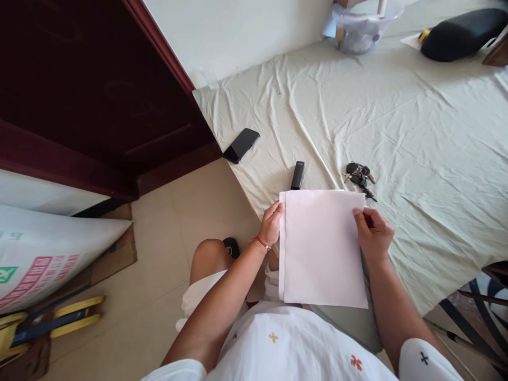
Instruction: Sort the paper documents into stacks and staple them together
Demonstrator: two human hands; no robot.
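- Our left hand (272,222) pinches the left edge of a folded white sheet of paper (323,248), thumb on top.
- Our right hand (372,233) grips the paper's upper right edge, fingers curled over it.
- The paper lies at the near edge of the bench (416,137), which is covered with a creased pale cloth, and overhangs toward our lap.
- Just beyond the paper: a small black lighter-like stick (297,175) and a bunch of keys (360,177).
- Further left, a black phone (241,145) at the bench edge.
- Far side: a clear plastic tub (363,26) and a black cushion-like object (462,33).
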